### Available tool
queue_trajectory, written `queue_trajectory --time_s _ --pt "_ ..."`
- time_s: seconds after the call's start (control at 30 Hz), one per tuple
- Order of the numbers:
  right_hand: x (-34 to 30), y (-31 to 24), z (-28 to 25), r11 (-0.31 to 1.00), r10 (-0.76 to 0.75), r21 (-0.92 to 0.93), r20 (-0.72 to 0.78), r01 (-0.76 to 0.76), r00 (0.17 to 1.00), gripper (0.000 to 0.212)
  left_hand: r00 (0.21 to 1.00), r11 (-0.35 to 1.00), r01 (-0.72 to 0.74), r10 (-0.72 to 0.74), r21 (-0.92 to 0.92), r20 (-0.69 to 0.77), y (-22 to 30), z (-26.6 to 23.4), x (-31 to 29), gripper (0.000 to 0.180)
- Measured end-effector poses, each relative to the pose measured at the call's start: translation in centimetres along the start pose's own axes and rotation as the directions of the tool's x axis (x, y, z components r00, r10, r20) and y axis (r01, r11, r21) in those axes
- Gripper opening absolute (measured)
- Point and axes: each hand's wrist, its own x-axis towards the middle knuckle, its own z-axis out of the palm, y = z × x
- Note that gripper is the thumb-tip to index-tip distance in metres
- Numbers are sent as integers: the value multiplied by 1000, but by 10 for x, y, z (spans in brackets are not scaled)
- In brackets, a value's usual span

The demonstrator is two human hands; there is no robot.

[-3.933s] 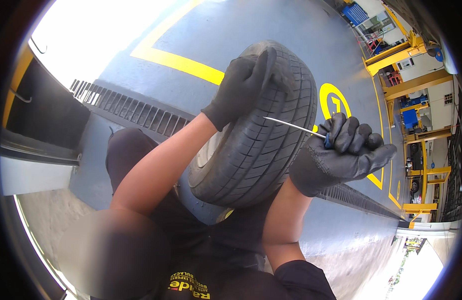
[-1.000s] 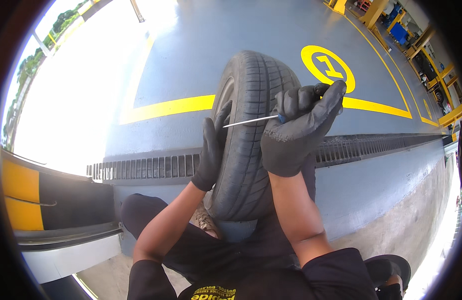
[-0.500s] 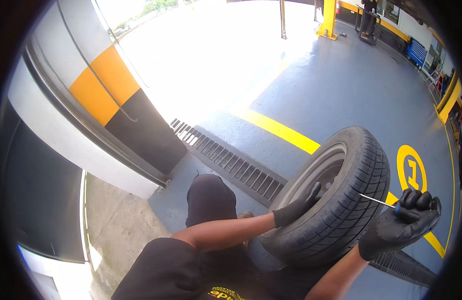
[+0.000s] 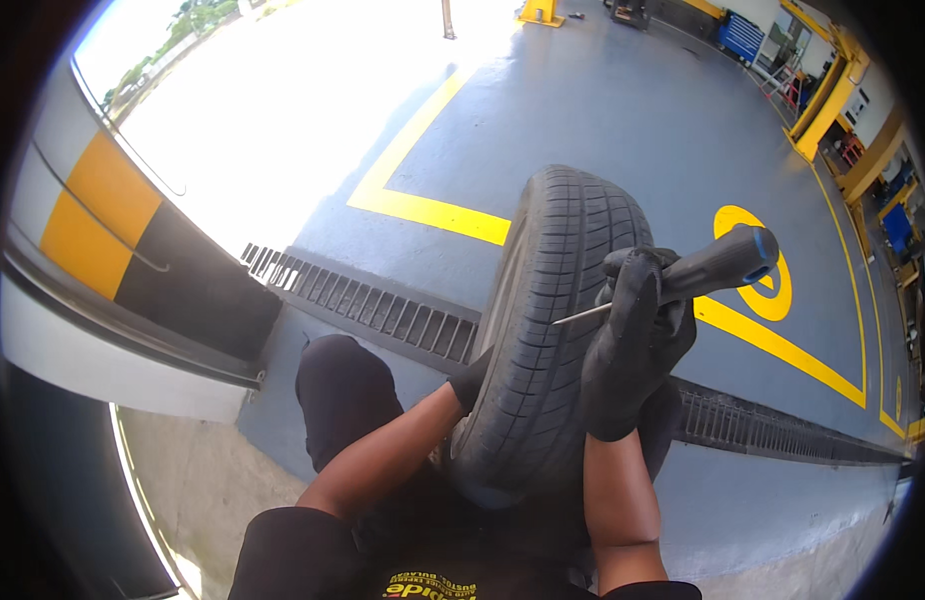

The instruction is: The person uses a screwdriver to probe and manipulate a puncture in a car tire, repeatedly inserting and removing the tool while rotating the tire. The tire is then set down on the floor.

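Note:
A car tyre (image 4: 533,390) on a wheel stands upright on the floor between my knees, its tread facing me. My left hand (image 4: 470,386), in a black glove, reaches to the wheel side on the left; the tyre hides its fingers. My right hand (image 4: 633,345), gloved too, grips a screwdriver (image 4: 718,268) with a thick black and blue handle. The thin metal shaft points left, its tip at the tread; whether it touches the rubber I cannot tell. The wheel's inside face is mostly turned out of sight.
A slotted floor drain (image 4: 373,305) runs behind the tyre and on to the right. Beyond it are yellow lines (image 4: 433,212) on the grey floor. A striped pillar (image 4: 103,220) stands at left, a blue tool cabinet (image 4: 741,36) far back, and a yellow post (image 4: 823,105) at right.
The tyre has turned so that its tread faces me more and the wheel's inside shows less. My right hand has brought the screwdriver up and across the tread. The view has swung right.

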Motion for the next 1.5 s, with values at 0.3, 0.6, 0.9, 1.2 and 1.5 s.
queue_trajectory --time_s 0.3,0.6,0.9,1.2,1.5 --pt "37 -49 -42 964 207 -193 101 -185 973 18 904 841 -423 418 337 91 -16 -8 2 66" --pt "53 -7 -16 990 20 -139 42 -14 999 15 795 643 -574 586 507 158 -19 -14 2 49" --pt "82 19 35 991 -124 -11 299 133 946 22 906 935 -353 348 23 -240 35 -37 20 53" --pt "6 11 -48 996 -58 84 251 38 966 24 690 551 -578 724 602 -1 14 -46 5 45" --pt "3 9 -57 992 -97 -36 374 119 922 12 935 934 -291 232 -206 -267 37 -14 4 86"
